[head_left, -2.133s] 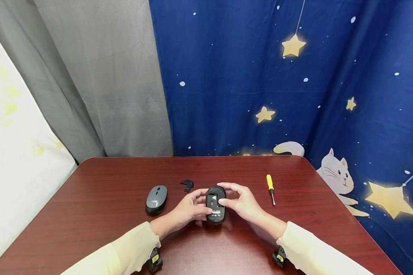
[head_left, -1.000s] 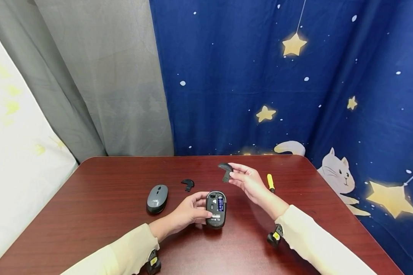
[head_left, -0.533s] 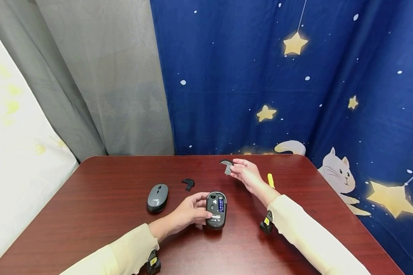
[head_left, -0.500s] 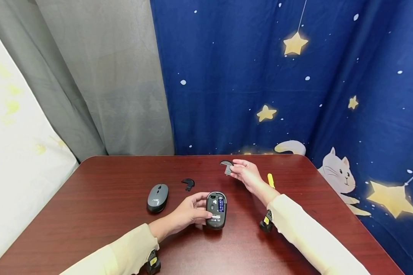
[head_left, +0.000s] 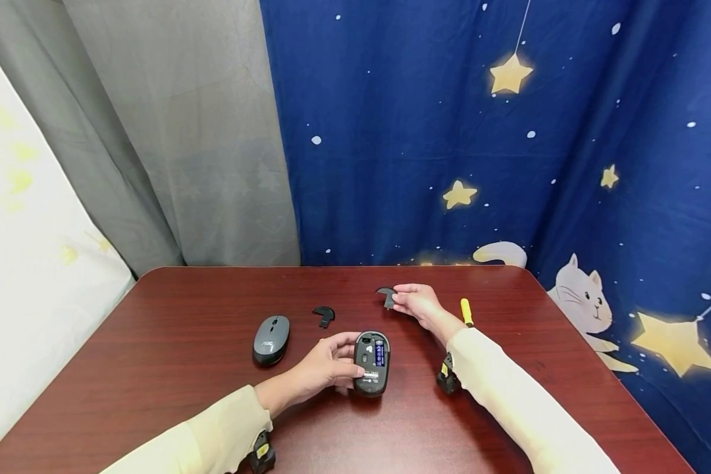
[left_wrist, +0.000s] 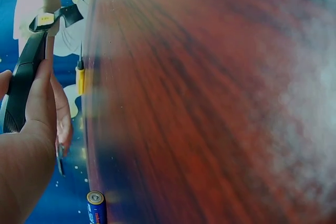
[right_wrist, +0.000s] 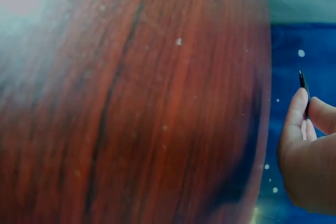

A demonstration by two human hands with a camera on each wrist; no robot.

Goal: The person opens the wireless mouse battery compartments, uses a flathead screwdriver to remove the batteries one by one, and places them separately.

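Note:
My left hand (head_left: 322, 362) grips a dark computer mouse (head_left: 365, 378) by its left side, underside facing up. The mouse's compartment is uncovered, and a blue battery (head_left: 380, 353) lies in it. My right hand (head_left: 419, 305), beyond the mouse and to its right, pinches a black curved cover with a short tab (head_left: 388, 300). The right wrist view shows that cover (right_wrist: 304, 83) edge-on between thumb and fingers. A blue cylindrical battery (left_wrist: 96, 208) shows low in the left wrist view, near the left forearm.
A grey mouse (head_left: 270, 339) stands right way up on the reddish-brown table (head_left: 184, 368), left of my left hand. Behind that hand lies a second black cover (head_left: 324, 316). The yellow-handled screwdriver (head_left: 465, 311) is at the right, its shaft hidden by my right arm.
My right hand has left the mouse and moved farther back with the black cover, exposing the blue battery. Lately it has come slightly lower and nearer. The left hand barely moved.

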